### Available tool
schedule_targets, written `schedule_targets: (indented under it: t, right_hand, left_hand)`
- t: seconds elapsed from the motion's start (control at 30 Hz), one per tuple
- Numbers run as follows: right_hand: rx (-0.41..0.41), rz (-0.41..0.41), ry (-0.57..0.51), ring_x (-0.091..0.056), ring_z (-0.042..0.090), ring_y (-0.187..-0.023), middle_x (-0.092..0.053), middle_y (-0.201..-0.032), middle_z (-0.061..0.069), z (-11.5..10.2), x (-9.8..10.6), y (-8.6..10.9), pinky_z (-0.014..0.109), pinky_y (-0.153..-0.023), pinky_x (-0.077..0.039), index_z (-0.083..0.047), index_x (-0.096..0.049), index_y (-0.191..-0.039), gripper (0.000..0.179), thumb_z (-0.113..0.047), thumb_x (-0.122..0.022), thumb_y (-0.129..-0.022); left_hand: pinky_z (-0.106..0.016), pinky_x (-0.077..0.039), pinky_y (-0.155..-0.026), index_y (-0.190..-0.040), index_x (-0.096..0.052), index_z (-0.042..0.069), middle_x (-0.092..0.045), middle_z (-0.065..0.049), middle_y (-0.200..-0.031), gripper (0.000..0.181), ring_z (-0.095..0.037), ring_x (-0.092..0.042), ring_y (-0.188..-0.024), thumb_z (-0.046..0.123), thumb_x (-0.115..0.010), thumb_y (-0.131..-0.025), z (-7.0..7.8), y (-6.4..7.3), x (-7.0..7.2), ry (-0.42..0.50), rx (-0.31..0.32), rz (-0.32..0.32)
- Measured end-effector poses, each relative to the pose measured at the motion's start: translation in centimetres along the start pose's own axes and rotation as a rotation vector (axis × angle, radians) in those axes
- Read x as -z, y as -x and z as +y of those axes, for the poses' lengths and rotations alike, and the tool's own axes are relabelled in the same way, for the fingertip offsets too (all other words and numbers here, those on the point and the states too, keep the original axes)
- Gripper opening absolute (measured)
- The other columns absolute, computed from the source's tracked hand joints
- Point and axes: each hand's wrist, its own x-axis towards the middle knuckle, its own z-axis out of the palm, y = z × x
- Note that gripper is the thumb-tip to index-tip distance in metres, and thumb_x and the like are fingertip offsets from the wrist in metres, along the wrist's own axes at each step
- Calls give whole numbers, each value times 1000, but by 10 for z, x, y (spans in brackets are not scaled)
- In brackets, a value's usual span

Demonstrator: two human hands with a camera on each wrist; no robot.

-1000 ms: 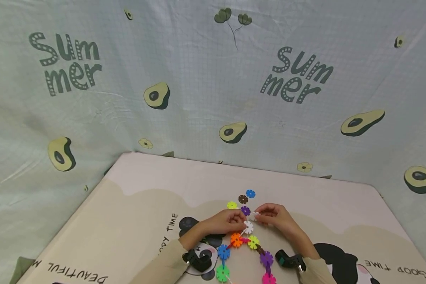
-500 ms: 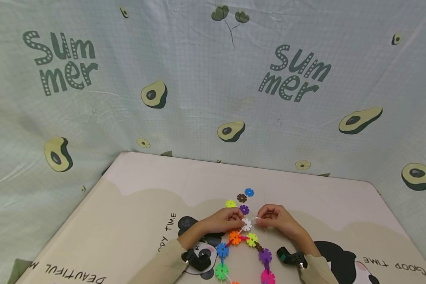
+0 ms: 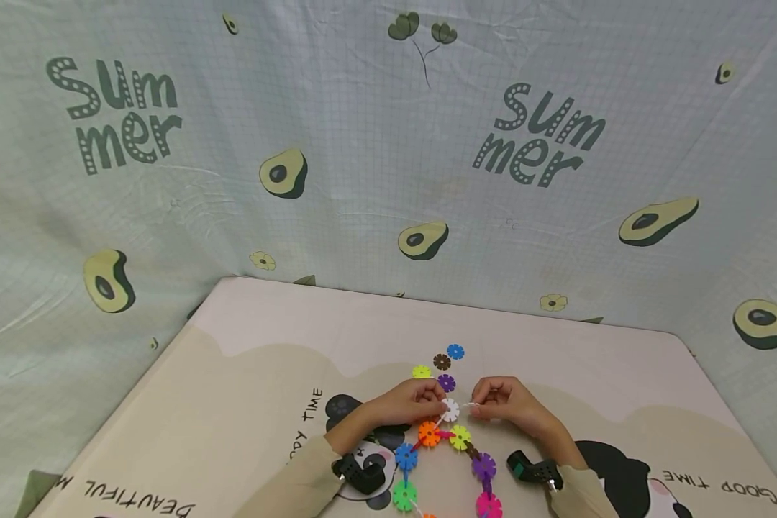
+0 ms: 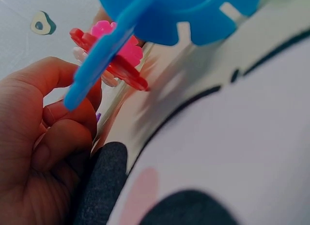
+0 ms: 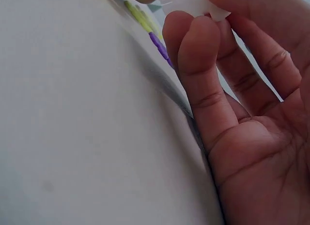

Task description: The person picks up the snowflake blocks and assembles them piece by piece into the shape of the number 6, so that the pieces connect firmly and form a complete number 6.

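Note:
My left hand (image 3: 404, 403) pinches the upper end of a chain of notched plastic discs, at a white snowflake disc (image 3: 450, 410). Below it the chain continues with an orange disc (image 3: 429, 434) and a yellow disc (image 3: 460, 437). On the right, my right hand (image 3: 503, 398) pinches a second white disc (image 3: 469, 404), nearly edge-on to the head camera and close beside the first; whether they touch is unclear. The right wrist view shows this white disc (image 5: 186, 3) between thumb and fingers. A blue disc (image 4: 193, 17) looms near the left wrist camera, in front of the left hand (image 4: 43, 128).
Loose discs lie beyond the hands: blue (image 3: 455, 352), brown (image 3: 442, 361), yellow (image 3: 421, 372) and purple (image 3: 446, 383). The chain's sides run toward me through a green disc (image 3: 404, 496) and a pink disc (image 3: 489, 504). A printed cloth (image 3: 337, 216) hangs behind the table.
The white disc in my right hand has turned edge-on, and that hand has shifted slightly down and to the right. My left hand stays at the first white disc.

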Motion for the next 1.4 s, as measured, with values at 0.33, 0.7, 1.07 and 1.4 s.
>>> schedule_targets:
  t: [0.33,0.7,1.07,1.4]
  right_hand:
    - [14,14,25,-61,4,-84,-65,-94,-3,2,-2,1,21,-75,-54,3,-65,-87,8,-1,-72,-86]
    - [99,27,53,-61,6,-85,-68,-90,-1,4,-6,-3,21,-74,-53,-3,-72,-84,6,3,-73,-83]
    - [125,16,65,-61,5,-87,-68,-91,-5,6,-6,-7,20,-74,-52,-15,-76,-83,28,12,-70,-82]
    - [153,36,47,-62,7,-85,-68,-91,-2,2,-10,-9,20,-73,-53,-10,-76,-84,20,9,-71,-82]
  left_hand:
    - [-15,-40,-59,-99,-58,-2,-56,5,-75,10,-3,-47,-63,8,-59,-95,-3,-1,-1,9,-7,-41]
    - [-15,-42,-60,-99,-57,-1,-57,5,-77,10,-4,-49,-64,8,-60,-96,-4,0,2,-8,-1,-50]
    - [-15,-40,-58,-99,-55,-5,-57,3,-76,11,-4,-49,-64,5,-59,-96,-2,0,5,27,-25,-76]
    - [-15,-39,-57,-99,-54,-7,-55,4,-75,12,-3,-48,-62,4,-57,-96,-4,-2,5,49,-40,-92]
